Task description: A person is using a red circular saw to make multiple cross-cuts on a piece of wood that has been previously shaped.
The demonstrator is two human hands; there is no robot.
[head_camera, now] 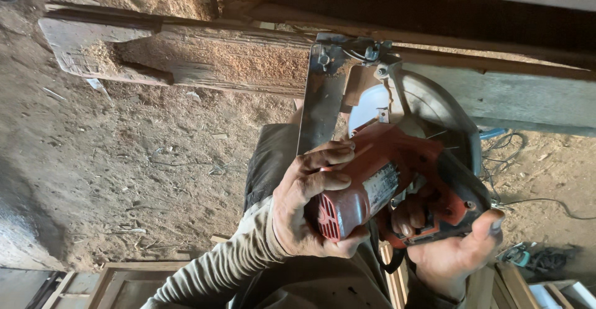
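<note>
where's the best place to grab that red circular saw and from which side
Take the red circular saw by two parts: the rounded motor housing, wrapped from the left as the left hand does, and the rear handle, gripped from the right like the right hand. Both sit well behind the blade guard.

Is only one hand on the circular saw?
No: the left hand wraps the red motor housing of the circular saw, and the right hand grips its handle.

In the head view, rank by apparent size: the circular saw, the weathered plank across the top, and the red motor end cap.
1. Weathered plank, the longest span, though farther from the camera.
2. Circular saw, held in the left hand and right hand; nearness enlarges it.
3. Red motor end cap, clearly smallest.
</note>
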